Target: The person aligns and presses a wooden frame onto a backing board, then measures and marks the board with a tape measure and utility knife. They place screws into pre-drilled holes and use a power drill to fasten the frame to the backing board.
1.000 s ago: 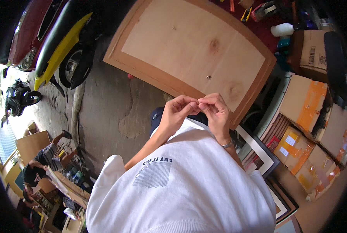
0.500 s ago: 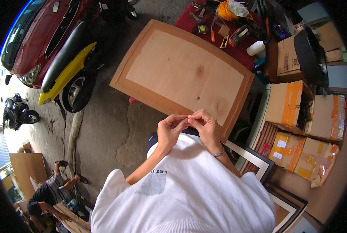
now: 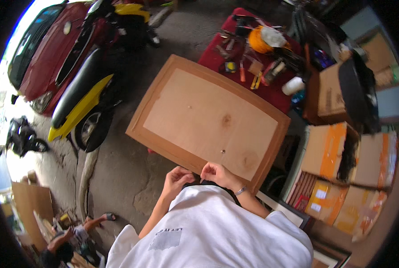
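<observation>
In front of me lies a large board [image 3: 195, 120] with pale wood in the middle and a wide brown border. A small dark spot or fitting [image 3: 222, 151] shows on its near half. My left hand [image 3: 178, 179] is just off the board's near edge, fingers curled and thumb against them. My right hand [image 3: 218, 175] is a little to the right at the same edge, its thumb and finger pinched. Whatever either hand holds is too small or blurred to name. The hands are slightly apart, close to my white shirt.
Beyond the board, a red-covered table [image 3: 213, 49] carries orange cord [image 3: 258, 39], a screwdriver [image 3: 242, 73], a tape measure [image 3: 229, 67] and a white bottle [image 3: 293, 85]. Taped cardboard boxes [image 3: 323, 147] stand at right. A yellow-black motorbike [image 3: 81, 107], red car [image 3: 52, 49] and another person [image 3: 70, 243] are left.
My hands, pinched together before over the board's near edge, have separated. My view has tilted, so the board and hands sit lower in the picture. The other person has shifted posture.
</observation>
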Motion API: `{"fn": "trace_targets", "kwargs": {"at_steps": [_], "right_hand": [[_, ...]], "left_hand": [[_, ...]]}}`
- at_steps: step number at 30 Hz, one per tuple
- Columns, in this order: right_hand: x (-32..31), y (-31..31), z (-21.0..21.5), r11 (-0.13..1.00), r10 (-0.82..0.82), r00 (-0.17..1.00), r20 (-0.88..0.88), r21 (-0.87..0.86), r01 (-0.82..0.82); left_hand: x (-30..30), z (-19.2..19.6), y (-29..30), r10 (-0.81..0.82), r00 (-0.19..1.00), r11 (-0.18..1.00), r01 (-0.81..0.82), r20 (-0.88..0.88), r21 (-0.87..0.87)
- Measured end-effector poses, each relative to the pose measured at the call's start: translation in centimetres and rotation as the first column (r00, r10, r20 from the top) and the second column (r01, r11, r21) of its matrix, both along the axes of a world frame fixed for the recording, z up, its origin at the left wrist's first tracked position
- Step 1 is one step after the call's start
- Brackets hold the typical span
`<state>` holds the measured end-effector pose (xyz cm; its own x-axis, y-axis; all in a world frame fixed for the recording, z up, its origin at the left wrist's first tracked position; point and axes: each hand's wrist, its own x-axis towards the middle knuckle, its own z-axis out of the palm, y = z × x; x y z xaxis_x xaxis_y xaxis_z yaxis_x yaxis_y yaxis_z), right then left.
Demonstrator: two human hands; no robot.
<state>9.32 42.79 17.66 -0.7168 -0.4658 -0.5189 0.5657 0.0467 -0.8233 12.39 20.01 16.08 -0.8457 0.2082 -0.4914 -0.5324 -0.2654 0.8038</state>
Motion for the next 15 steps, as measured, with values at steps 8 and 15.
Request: {"fn": "trace_targets", "kwargs": {"at_steps": [8,15], "right_hand": [[-11.7,-1.5,-4.3,0.928,0.173,0.919,-0.355,0.372,-0.031],[-17.6,-5.9,-4.9,0.901,0.119,0.917,-0.380,0.430,0.061]], "left_hand": [[17.0,-10.0,-18.3,0.603,0.764,0.649,-0.302,0.229,-0.698],[27.0,-11.4,-26.0,0.787,0.514,0.533,-0.288,0.341,-0.796]]}}
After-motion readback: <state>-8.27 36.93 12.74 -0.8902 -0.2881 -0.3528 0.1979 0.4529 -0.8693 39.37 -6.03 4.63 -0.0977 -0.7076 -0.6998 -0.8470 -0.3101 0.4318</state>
